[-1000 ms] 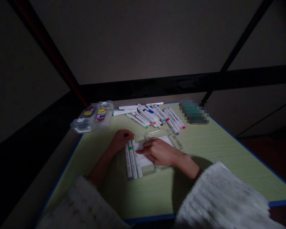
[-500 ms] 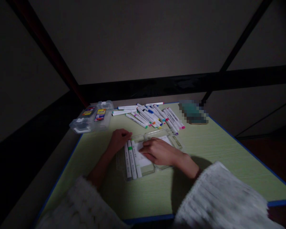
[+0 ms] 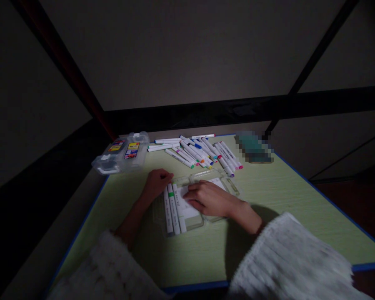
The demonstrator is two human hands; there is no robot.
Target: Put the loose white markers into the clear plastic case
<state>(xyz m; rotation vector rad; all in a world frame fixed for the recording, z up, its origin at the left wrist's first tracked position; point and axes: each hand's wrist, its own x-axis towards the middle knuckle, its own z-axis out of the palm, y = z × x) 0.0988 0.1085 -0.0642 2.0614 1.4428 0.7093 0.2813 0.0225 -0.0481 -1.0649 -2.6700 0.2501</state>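
A clear plastic case [image 3: 196,227] lies opened out on the table in front of me. Several white markers [image 3: 174,212] lie side by side in its left half, one with a green band. White paper [image 3: 188,211] shows beside them. At the far left corner of the case, my left hand [image 3: 158,182] is closed, fingertips pressed together near the markers' far ends. My right hand [image 3: 208,198] reaches over the middle of the case, fingers bent and drawn together low over the paper. Whatever either hand pinches is hidden.
Loose white markers [image 3: 192,151] with coloured caps lie in a heap toward the back of the pale green table [image 3: 287,225]. A lidded clear case [image 3: 120,156] with colourful labels stands at the back left. A blurred-out phone-like object [image 3: 254,149] lies back right.
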